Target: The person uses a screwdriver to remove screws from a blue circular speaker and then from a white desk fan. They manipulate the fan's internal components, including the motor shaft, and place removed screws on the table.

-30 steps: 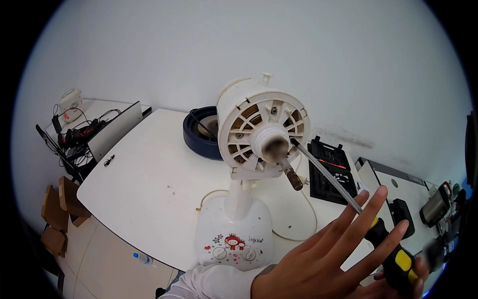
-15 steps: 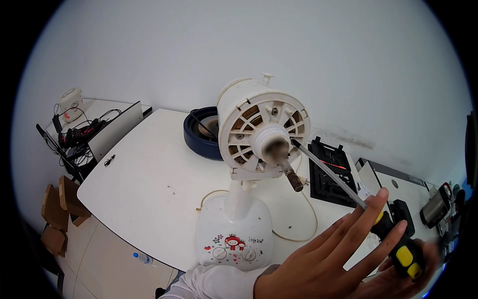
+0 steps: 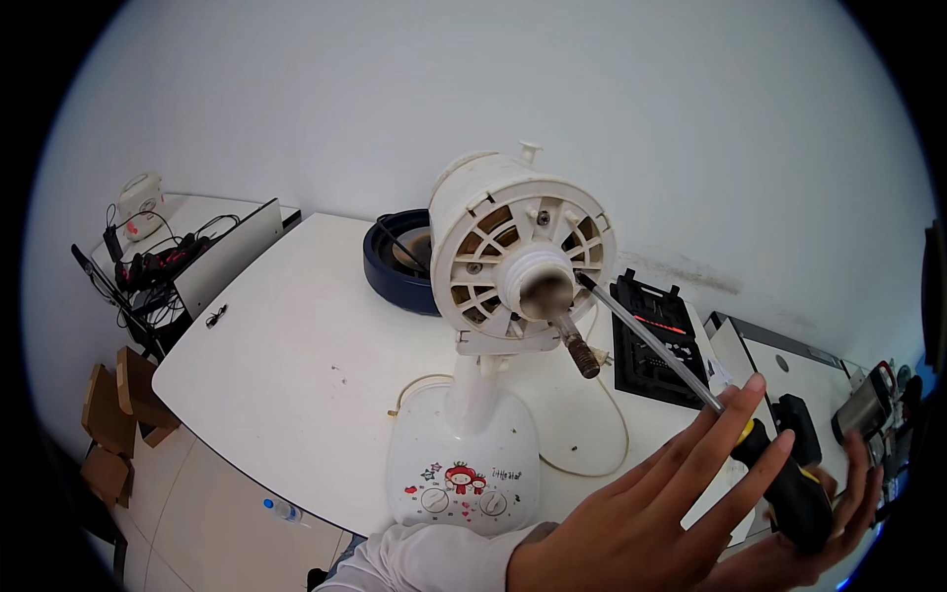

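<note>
A white fan motor housing (image 3: 464, 212), with its front grille and a threaded shaft (image 3: 582, 357) showing, stands on a white base with two knobs (image 3: 449, 503). A long screwdriver (image 3: 656, 345) slants up from the lower right, its tip at a hole in the grille's right side. My left hand (image 3: 656, 503) reaches across from below, long fingers extended about the shaft where it meets the handle; its thumb is hidden. Behind the black and yellow handle, my right hand (image 3: 853, 508) holds it loosely, some fingers lifted away from the grip.
Behind the fan lies a dark blue round part (image 3: 395, 281). An open black tool case (image 3: 656, 340) is right of it. A pale cord (image 3: 625, 434) loops on the table (image 3: 286, 365). Cardboard boxes (image 3: 109, 424) and a bottle (image 3: 283, 510) are on the floor at left.
The screwdriver handle has turned, with its yellow patches now mostly out of sight. My right hand's fingers have loosened and spread to the right. My left hand and the fan have barely moved.
</note>
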The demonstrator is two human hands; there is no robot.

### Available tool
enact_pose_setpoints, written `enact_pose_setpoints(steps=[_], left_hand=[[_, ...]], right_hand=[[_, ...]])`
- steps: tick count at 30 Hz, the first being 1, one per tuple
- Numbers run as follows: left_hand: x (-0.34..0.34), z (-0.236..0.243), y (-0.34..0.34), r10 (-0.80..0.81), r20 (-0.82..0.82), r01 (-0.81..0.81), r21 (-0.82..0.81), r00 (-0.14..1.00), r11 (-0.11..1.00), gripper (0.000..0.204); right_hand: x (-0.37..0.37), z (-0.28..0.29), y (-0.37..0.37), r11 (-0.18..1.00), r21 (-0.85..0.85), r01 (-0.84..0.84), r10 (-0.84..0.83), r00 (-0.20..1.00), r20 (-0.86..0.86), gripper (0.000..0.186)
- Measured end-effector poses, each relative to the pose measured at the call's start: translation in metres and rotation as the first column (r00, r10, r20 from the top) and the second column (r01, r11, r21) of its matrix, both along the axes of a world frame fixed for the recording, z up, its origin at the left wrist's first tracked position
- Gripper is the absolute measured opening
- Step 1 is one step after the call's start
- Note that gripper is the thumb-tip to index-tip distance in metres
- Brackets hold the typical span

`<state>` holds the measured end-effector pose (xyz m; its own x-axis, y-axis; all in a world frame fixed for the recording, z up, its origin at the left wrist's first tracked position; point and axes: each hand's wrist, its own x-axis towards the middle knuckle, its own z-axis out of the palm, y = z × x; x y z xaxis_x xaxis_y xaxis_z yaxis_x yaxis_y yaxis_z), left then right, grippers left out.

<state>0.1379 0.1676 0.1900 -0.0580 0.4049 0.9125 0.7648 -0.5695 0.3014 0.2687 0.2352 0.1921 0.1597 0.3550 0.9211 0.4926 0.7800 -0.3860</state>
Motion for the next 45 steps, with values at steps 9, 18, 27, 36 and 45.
enact_pose_setpoints(steps=[9,18,27,36,45], left_hand=[[0.009,0.009,-0.003,-0.016,0.057,0.013,0.053,0.998,0.999,0.049],[0.007,0.009,-0.005,-0.035,0.086,0.030,0.058,0.996,0.998,0.053],[0.003,0.005,0.005,-0.041,-0.038,0.050,0.285,0.998,0.957,0.082],[0.005,0.012,-0.004,-0.151,0.072,0.144,0.098,0.986,0.985,0.054],[0.006,0.008,-0.001,-0.125,0.061,0.115,0.138,0.990,0.984,0.053]], right_hand=[[0.002,0.008,-0.003,0.907,0.345,-0.241,0.229,0.970,0.077,0.035],[-0.007,0.013,-0.002,0.823,0.403,-0.400,0.377,0.916,0.139,0.032],[-0.006,0.008,0.000,0.699,0.511,-0.501,0.488,0.856,0.172,0.030],[-0.004,0.010,0.000,0.711,0.492,-0.503,0.468,0.860,0.203,0.026],[-0.003,0.010,-0.002,0.698,0.496,-0.516,0.473,0.853,0.221,0.024]])
